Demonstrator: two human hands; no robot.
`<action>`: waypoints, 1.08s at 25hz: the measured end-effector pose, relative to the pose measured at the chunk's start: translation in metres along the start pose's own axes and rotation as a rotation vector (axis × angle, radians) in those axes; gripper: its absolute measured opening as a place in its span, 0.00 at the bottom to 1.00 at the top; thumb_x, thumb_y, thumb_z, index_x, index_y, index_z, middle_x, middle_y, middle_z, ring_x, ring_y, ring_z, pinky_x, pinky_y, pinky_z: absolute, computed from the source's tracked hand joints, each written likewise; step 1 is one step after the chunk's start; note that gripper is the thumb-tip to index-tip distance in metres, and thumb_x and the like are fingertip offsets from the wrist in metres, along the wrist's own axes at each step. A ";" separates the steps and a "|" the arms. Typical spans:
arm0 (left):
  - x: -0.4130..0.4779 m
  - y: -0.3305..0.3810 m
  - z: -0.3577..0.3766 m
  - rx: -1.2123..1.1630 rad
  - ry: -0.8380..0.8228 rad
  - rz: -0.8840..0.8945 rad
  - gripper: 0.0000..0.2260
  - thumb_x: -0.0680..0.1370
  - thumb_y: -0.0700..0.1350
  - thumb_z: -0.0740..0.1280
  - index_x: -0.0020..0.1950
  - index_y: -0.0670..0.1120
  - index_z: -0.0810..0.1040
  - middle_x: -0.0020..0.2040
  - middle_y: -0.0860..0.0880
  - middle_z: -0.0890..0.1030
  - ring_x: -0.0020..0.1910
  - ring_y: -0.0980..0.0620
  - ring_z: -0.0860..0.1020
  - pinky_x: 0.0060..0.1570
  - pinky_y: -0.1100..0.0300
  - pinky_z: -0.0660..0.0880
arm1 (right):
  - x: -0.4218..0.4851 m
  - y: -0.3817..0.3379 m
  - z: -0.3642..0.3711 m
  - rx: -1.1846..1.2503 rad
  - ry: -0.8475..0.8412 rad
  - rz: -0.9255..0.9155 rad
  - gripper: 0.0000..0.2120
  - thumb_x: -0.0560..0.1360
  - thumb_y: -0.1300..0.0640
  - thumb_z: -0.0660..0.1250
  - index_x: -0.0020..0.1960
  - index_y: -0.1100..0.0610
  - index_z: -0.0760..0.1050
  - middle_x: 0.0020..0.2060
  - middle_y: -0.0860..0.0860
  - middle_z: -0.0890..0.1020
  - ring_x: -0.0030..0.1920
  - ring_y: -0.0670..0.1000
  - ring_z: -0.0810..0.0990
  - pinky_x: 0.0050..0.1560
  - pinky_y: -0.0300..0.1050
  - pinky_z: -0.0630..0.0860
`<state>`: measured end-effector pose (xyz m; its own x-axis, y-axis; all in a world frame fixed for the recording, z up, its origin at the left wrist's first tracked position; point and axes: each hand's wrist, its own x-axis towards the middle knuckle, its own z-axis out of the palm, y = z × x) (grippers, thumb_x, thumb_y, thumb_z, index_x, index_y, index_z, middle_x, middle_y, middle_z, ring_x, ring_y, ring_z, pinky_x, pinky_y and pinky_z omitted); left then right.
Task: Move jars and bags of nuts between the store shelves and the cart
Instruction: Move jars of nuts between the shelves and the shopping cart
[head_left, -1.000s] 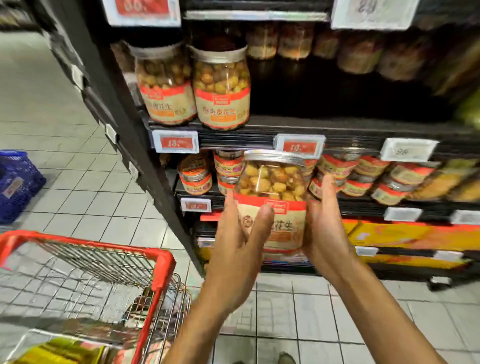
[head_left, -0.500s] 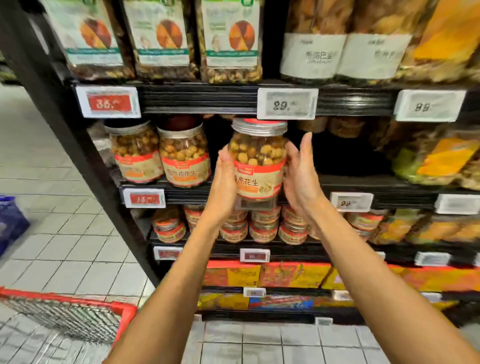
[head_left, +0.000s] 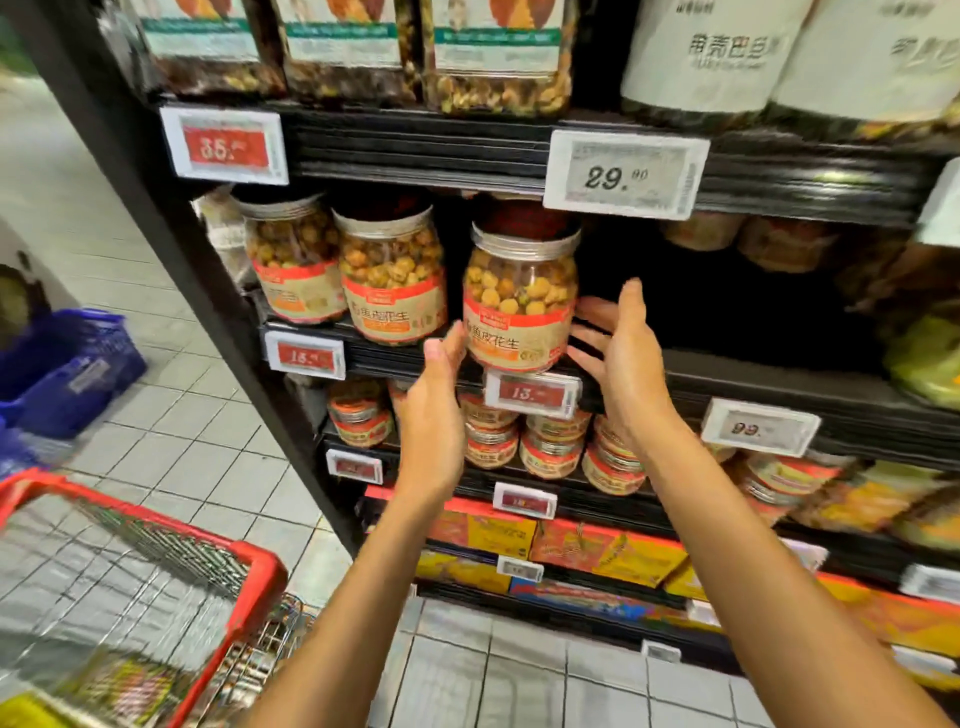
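- Jar of coated peanuts stands on the shelf edge, directly above the red 13 tag.
- Left hand and right hand flank it, fingers straight, gripping nothing.
- Best finish, seemingly: nudge it back from the lip, level with neighbouring jars.

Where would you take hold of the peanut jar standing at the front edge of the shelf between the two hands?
Probably around the labelled belly of the jar, from the front, one palm on each flank. It stands upright, too wide for one hand, and the shelf above crowds the lid. The left hand and right hand flank it, open.
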<state>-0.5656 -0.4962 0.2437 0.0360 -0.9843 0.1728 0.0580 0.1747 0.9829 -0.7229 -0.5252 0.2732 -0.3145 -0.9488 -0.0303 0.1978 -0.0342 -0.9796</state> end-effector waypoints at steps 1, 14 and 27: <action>-0.006 -0.003 0.004 0.000 -0.031 -0.002 0.30 0.77 0.62 0.46 0.72 0.48 0.66 0.71 0.54 0.70 0.69 0.62 0.67 0.72 0.60 0.60 | 0.001 0.002 0.002 0.019 -0.029 0.005 0.26 0.81 0.43 0.46 0.64 0.60 0.71 0.56 0.52 0.77 0.57 0.49 0.76 0.57 0.43 0.72; -0.042 -0.001 -0.022 0.042 0.172 -0.027 0.13 0.81 0.47 0.58 0.65 0.50 0.72 0.63 0.49 0.78 0.61 0.56 0.76 0.63 0.63 0.71 | -0.001 0.011 0.020 -0.212 0.159 -0.214 0.20 0.77 0.43 0.51 0.59 0.53 0.73 0.59 0.52 0.75 0.58 0.47 0.75 0.62 0.42 0.70; -0.355 0.029 -0.274 -0.179 1.106 -0.454 0.08 0.77 0.39 0.61 0.44 0.43 0.80 0.35 0.48 0.83 0.34 0.52 0.80 0.39 0.64 0.76 | -0.317 0.149 0.232 -0.285 -1.220 0.120 0.11 0.79 0.63 0.58 0.44 0.51 0.75 0.38 0.42 0.81 0.36 0.38 0.79 0.40 0.29 0.74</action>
<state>-0.3030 -0.1350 0.1938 0.8057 -0.4184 -0.4193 0.4207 -0.0941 0.9023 -0.3786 -0.3018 0.1831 0.7826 -0.6188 -0.0680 -0.0894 -0.0036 -0.9960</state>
